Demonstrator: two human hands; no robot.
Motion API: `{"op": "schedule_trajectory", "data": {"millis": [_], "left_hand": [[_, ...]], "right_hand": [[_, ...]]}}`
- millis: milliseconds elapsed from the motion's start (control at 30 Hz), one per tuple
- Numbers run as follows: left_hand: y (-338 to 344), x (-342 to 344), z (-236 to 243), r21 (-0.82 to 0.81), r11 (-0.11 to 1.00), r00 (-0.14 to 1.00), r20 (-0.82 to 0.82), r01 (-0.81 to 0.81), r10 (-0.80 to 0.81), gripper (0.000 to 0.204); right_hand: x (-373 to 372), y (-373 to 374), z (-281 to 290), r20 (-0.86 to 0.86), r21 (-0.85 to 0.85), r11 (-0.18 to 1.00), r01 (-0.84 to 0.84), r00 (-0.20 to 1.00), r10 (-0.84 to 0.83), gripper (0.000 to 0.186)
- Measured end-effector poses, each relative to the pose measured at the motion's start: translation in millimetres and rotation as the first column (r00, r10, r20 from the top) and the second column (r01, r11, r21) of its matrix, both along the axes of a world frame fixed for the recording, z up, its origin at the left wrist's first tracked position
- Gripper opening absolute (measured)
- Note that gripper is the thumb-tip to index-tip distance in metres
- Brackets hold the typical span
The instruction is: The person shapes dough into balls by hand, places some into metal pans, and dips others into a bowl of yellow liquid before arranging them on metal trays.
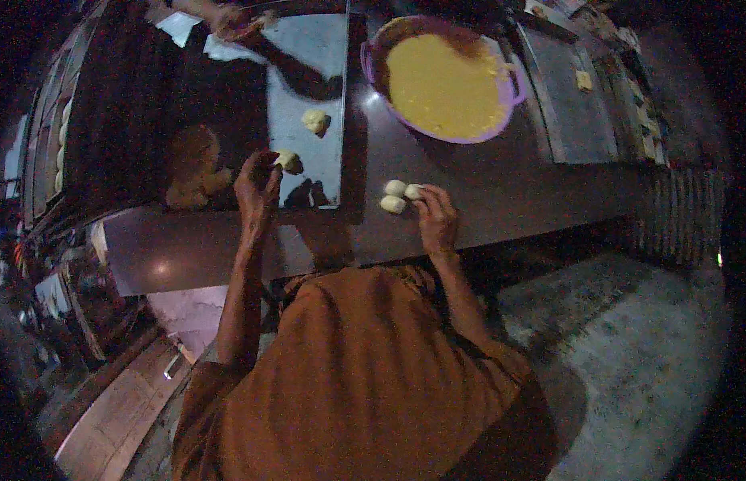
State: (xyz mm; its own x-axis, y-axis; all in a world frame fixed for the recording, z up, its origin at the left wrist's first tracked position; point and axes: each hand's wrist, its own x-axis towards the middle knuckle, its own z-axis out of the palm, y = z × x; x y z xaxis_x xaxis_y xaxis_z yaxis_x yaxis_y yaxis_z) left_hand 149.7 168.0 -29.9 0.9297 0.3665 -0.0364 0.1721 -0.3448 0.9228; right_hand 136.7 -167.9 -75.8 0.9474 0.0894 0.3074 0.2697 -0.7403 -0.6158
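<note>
My left hand (pixel 259 188) is over the near left edge of a pale sheet (pixel 305 72), its fingers closed at the side of a pale yellow lump (pixel 288 161). A second yellow lump (pixel 315 122) rests farther up the sheet. To the right, on the dark tabletop, my right hand (pixel 437 220) pinches a smooth whitish dough ball (pixel 414 191). Two more dough balls, one upper (pixel 395 188) and one lower (pixel 393 204), sit against it. The dim light hides fine detail at my fingertips.
A purple-rimmed basin (pixel 437 135) of yellow mash stands beyond my right hand. Metal trays (pixel 569 104) lie at the far right, one bearing a small yellow piece (pixel 584 80). Another person's hand (pixel 233 22) reaches in at the upper left. A rack (pixel 48 152) stands far left.
</note>
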Motion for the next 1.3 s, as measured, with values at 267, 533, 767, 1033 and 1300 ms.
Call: {"op": "schedule_trajectory", "data": {"millis": [267,533,767,1033,1300], "left_hand": [[42.0,28.1,-93.2,0.492,0.855,0.962,0.114,0.161,-0.247,0.04],[-4.1,0.9,-3.3,-0.897,0.414,0.984,-0.177,-0.156,-0.012,0.024],[-45.0,-18.8,55.1,-0.977,0.162,0.982,-0.156,-0.137,-0.111,0.036],[-41.0,-14.0,66.1,-0.869,0.495,0.918,-0.209,-0.016,-0.338,0.048],[-79.3,-2.0,79.1,-0.782,0.61,0.986,0.034,0.128,-0.163,0.068]], "right_hand": [[3.6,51.9,48.2,-0.091,0.116,0.99,-0.08,0.992,0.091,0.021],[26.4,188.9,72.6,-0.094,0.491,0.863,-0.115,0.978,0.184,0.035],[39.8,156.2,117.1,-0.098,0.369,0.912,-0.18,0.968,0.231,0.031],[42.4,132.1,111.4,-0.132,0.376,0.906,-0.193,0.957,0.259,0.026],[29.1,136.8,110.4,-0.152,0.689,0.697,-0.198,0.901,0.406,0.024]]}}
